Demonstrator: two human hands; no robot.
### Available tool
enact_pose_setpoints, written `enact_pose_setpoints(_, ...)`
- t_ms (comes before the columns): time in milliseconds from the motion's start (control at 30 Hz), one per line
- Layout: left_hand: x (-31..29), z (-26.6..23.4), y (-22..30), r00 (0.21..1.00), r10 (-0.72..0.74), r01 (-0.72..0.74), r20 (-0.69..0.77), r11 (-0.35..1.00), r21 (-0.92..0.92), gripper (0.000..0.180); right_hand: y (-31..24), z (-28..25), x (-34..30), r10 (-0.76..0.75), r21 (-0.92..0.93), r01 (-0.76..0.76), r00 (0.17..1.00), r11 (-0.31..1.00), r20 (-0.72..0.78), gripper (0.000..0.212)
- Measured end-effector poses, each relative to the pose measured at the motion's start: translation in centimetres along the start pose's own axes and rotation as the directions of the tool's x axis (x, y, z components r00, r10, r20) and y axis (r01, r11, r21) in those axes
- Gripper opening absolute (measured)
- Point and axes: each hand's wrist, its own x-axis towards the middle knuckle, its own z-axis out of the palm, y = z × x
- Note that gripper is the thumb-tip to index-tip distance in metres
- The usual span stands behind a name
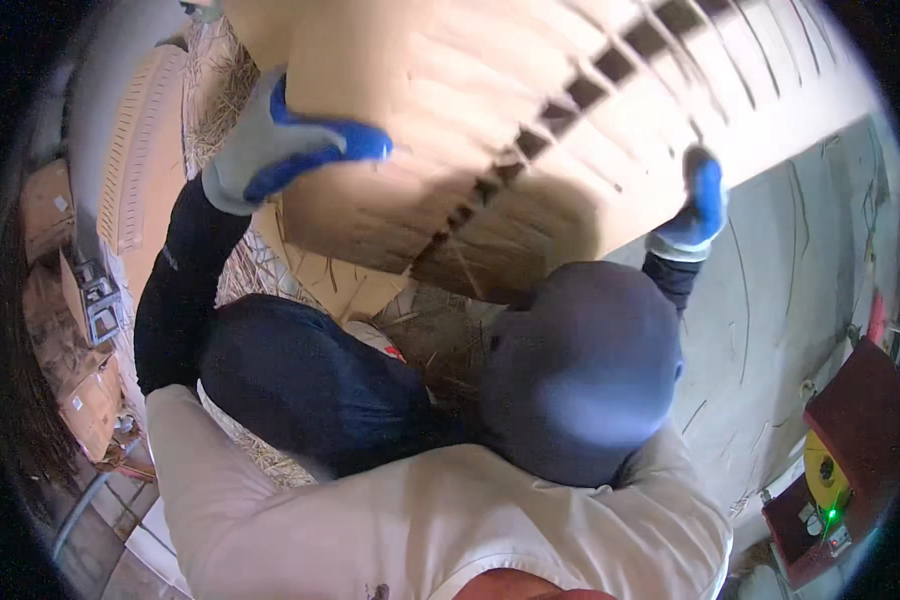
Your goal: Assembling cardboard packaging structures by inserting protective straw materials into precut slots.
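Note:
Both my hands wear grey work gloves with blue coating. They are closed on a large brown cardboard sheet (390, 110), raised and tilted in front of my bent knees. Several slits and a diagonal row of dark slots run across it. My left hand (300, 145) grips its left side, thumb lying over the face and the other fingers partly hidden. At the sheet's right part, my right hand (703, 205) holds on, slightly blurred. Behind the sheet's lower edge, what lies on the floor is mostly hidden.
Another slotted cardboard piece (138, 150) lies at the left, beside loose straw (225, 100). Brown cardboard boxes (92, 405) and a grey frame-like part (100, 305) stand farther left. At the right is a dark red case (865, 410) with a yellow disc and a green light.

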Motion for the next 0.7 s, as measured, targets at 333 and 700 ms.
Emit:
enact_pose_setpoints(333, 2.5, 2.3, 2.6, 0.984, 0.148, -0.114, -0.104, 0.955, 0.275, 0.048, 3.6, 0.7, 1.6, 0.060, 0.266, -0.003, 0.976, 0.964, -0.209, 0.060)
enact_pose_setpoints(700, 2.3, 3.7, 1.9, 0.978, 0.098, -0.055, -0.183, 0.973, 0.226, 0.030, 0.7, 4.7, -3.7, 0.216, 0.175, -0.212, 0.976, 0.962, -0.002, 0.041)
